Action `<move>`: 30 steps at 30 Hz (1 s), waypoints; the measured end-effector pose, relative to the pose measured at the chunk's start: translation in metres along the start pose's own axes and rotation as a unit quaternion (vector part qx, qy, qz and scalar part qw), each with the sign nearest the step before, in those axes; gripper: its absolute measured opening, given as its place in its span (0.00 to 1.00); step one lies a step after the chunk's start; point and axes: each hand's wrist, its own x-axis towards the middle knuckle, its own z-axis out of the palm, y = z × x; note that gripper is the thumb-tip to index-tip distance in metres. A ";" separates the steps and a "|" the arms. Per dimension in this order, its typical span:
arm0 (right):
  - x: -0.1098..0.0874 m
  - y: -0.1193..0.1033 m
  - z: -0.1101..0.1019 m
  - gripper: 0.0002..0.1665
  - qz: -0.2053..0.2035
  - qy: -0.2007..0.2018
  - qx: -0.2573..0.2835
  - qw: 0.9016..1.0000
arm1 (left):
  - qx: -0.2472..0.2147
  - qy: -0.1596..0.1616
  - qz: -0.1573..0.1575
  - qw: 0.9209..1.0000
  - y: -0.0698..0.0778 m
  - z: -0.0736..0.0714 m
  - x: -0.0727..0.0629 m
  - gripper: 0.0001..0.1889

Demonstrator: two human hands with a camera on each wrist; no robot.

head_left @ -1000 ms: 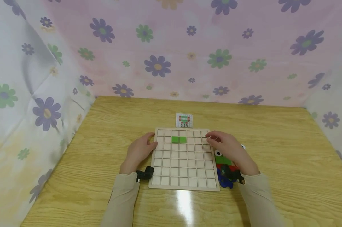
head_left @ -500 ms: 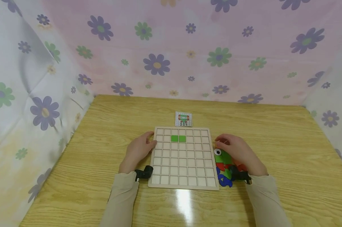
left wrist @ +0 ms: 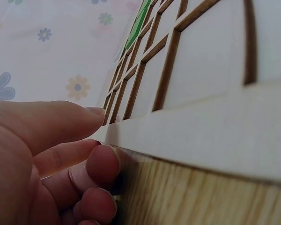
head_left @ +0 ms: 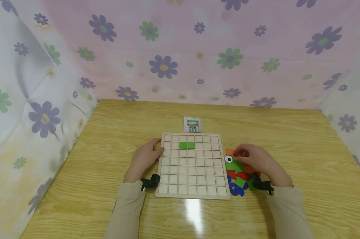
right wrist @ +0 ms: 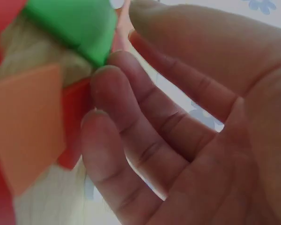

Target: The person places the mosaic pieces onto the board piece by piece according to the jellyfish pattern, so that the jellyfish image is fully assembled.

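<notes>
A wooden grid board [head_left: 196,197] lies on the table, with two green square tiles [head_left: 187,145] side by side in its upper rows. My left hand [head_left: 144,160] grips the board's left edge; in the left wrist view its thumb [left wrist: 70,123] touches the rim and the fingers curl beside and below it. To the right of the board, my right hand [head_left: 257,161] is over a pile of coloured tiles [head_left: 240,182], fingers loosely bent, with no tile clearly held. Its fingertips are close to a green tile [right wrist: 79,26] and a red tile [right wrist: 75,124]. The hand hides part of the pile.
A small printed pattern card [head_left: 192,124] lies just behind the board. Near the pile's far end are an orange tile [head_left: 229,152] and a white eye piece [head_left: 228,159]. Flowered cloth [head_left: 164,66] stands behind the wooden table [head_left: 123,122].
My right hand has moved from the board's upper right edge to the right, over the tile pile, uncovering the orange tile. The left hand has stayed at the board's edge.
</notes>
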 end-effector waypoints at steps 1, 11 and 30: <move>0.000 0.001 0.000 0.12 0.003 -0.004 -0.001 1.000 | 0.000 -0.001 0.000 1.000 0.000 0.000 0.000 0.25; -0.003 0.001 -0.002 0.13 0.001 -0.025 -0.003 1.000 | -0.006 -0.001 0.005 1.000 0.001 -0.002 -0.001 0.24; -0.004 -0.001 -0.001 0.16 0.013 -0.035 -0.009 0.999 | -0.009 -0.001 0.004 1.000 0.000 0.000 -0.001 0.24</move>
